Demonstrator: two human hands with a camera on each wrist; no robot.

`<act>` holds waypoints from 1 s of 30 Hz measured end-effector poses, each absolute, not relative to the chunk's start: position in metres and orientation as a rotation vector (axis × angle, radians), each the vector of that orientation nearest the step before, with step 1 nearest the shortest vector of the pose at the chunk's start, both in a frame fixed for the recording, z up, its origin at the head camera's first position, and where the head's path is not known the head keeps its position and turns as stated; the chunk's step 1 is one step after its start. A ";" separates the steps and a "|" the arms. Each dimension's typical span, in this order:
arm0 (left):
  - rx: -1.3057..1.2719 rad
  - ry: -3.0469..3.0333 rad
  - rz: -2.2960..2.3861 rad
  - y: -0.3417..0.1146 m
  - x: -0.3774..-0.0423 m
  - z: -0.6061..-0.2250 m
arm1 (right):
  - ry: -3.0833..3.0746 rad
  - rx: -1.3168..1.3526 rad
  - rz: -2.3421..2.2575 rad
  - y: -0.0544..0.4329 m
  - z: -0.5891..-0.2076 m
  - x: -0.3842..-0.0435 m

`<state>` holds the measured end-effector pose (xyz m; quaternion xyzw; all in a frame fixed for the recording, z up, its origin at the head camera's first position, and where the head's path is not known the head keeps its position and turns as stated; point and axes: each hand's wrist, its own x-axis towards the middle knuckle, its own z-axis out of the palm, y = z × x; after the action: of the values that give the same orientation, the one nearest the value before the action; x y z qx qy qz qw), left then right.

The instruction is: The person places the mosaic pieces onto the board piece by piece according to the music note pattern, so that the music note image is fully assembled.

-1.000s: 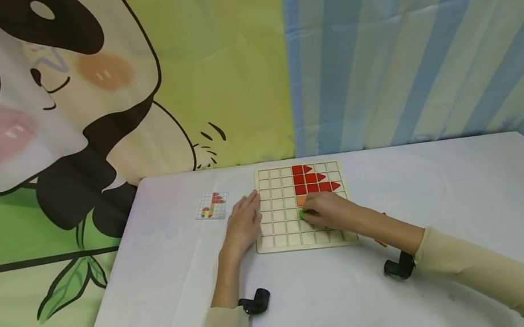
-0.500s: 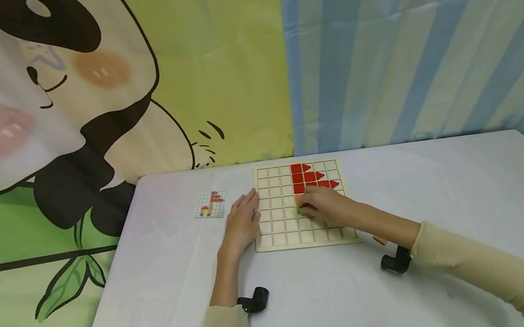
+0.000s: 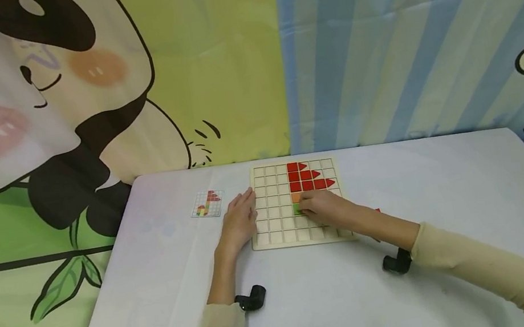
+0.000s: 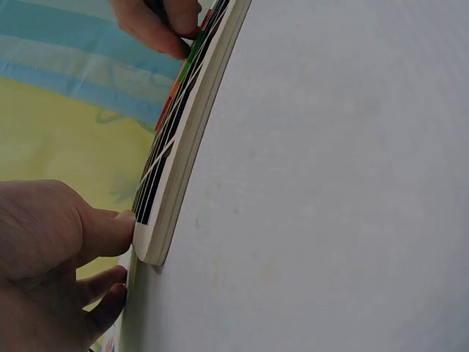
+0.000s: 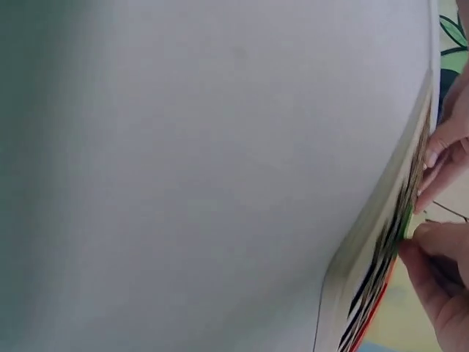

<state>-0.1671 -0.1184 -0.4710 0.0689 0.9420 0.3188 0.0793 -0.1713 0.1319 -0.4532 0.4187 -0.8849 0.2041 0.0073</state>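
A wooden grid board (image 3: pixel 275 226) lies on the white table, with red square and pointed tiles (image 3: pixel 300 186) in three rows at its far side. Below them sit an orange tile (image 3: pixel 295 198) and a green tile (image 3: pixel 297 209). My right hand (image 3: pixel 326 207) pinches the green tile's right side between thumb and fingertips and covers several cells. The left hand (image 3: pixel 239 222) rests along the board's left edge with its fingers extended. In the left wrist view its thumb (image 4: pixel 110 231) touches the board's corner.
A small printed pattern card (image 3: pixel 207 204) lies left of the board. Bits of red (image 3: pixel 378 210) and another loose piece (image 3: pixel 376 239) show around the right forearm, which hides most of them. A printed cloth backdrop (image 3: pixel 216 78) stands behind the table.
The green tile has gone from tilted under the right fingertips to lying in the cell below the orange one. The right hand shifted slightly; the left hand stays at the board's edge.
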 end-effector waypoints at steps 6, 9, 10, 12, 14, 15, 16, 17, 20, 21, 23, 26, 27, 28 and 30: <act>0.198 2.813 0.977 -0.118 -0.165 -0.472 | -2.744 1.336 0.722 0.161 -0.445 -0.159; 0.190 2.804 0.990 -0.118 -0.165 -0.472 | -2.790 1.250 0.737 0.184 -0.437 -0.148; 0.190 2.804 0.990 -0.118 -0.165 -0.472 | -2.811 1.210 0.738 0.193 -0.436 -0.144; 0.194 2.810 0.989 -0.118 -0.165 -0.472 | -2.870 1.098 0.746 0.210 -0.433 -0.137; 0.196 2.817 0.981 -0.119 -0.165 -0.472 | -2.923 0.988 0.745 0.228 -0.433 -0.130; 0.194 2.817 0.981 -0.120 -0.166 -0.472 | -2.949 0.937 0.741 0.236 -0.434 -0.126; 0.193 2.816 0.978 -0.119 -0.166 -0.471 | -2.957 0.905 0.737 0.245 -0.435 -0.122; 0.190 2.813 0.976 -0.119 -0.166 -0.471 | -2.963 0.872 0.735 0.253 -0.437 -0.118; 0.176 2.797 0.977 -0.119 -0.167 -0.471 | -2.944 0.842 0.712 0.273 -0.443 -0.108; 0.177 2.794 0.981 -0.119 -0.167 -0.472 | -2.943 0.830 0.707 0.278 -0.444 -0.105; 0.175 2.789 0.985 -0.119 -0.167 -0.472 | -2.944 0.801 0.702 0.289 -0.446 -0.100; 0.172 2.787 0.989 -0.119 -0.167 -0.471 | -2.985 0.727 0.713 0.303 -0.447 -0.094; 0.170 2.789 0.987 -0.119 -0.167 -0.471 | -2.996 0.703 0.716 0.307 -0.447 -0.093; 0.168 2.790 0.988 -0.119 -0.167 -0.471 | -3.005 0.677 0.718 0.311 -0.447 -0.092; 0.169 2.791 0.987 -0.119 -0.166 -0.470 | -3.003 0.646 0.722 0.318 -0.448 -0.090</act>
<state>-0.1663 -0.1189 -0.4701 0.0569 0.9375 0.3317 0.0882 -0.0897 0.3176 -0.4479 0.2047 -0.9517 0.2289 -0.0071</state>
